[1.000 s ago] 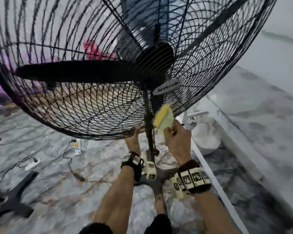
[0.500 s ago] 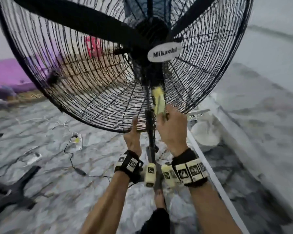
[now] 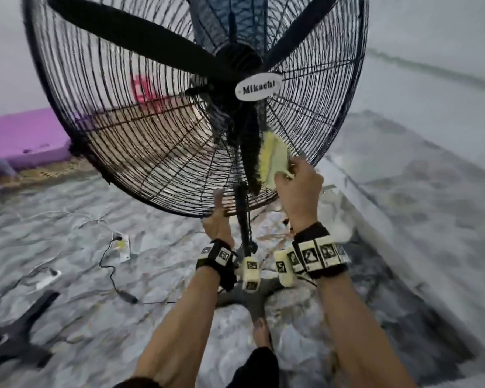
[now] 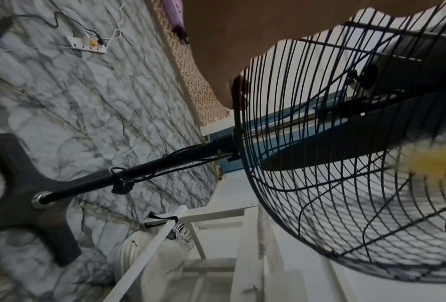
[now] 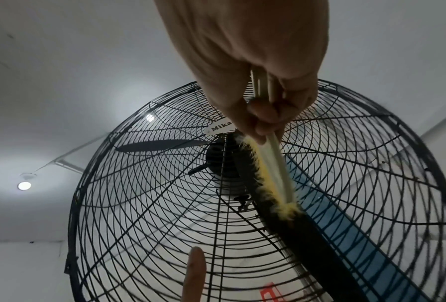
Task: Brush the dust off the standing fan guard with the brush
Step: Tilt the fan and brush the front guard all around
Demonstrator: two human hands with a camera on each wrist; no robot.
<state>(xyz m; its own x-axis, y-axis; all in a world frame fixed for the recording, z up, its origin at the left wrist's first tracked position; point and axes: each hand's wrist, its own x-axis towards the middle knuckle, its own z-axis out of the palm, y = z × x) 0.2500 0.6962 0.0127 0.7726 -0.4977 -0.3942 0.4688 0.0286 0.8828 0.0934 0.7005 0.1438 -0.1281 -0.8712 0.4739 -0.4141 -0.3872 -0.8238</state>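
A big black wire fan guard [image 3: 140, 152] with a white "Mikachi" badge [image 3: 254, 85] fills the head view. My right hand [image 3: 289, 172] grips the handle of a pale green brush [image 3: 273, 158]; its yellow bristles lie against the lower guard, just right of the downward blade. The right wrist view shows the brush [image 5: 271, 169] pressed along the wires below my right hand [image 5: 266, 114]. My left hand [image 3: 220, 208] holds the guard's bottom rim, thumb up on the front. In the left wrist view, the fingers [image 4: 240, 90] curl round the rim of the guard [image 4: 320, 183].
The fan's pole [image 3: 242, 219] drops to a dark cross base [image 3: 252, 301] by my foot [image 3: 261, 331]. A power strip [image 3: 121, 245] and cables lie on the marble floor to the left, with another cross base [image 3: 17, 340]. A white frame [image 4: 159, 235] stands on the right.
The brush has travelled up from the bottom rim onto the lower guard, then to the right of the downward blade. My left hand has stayed on the bottom rim.
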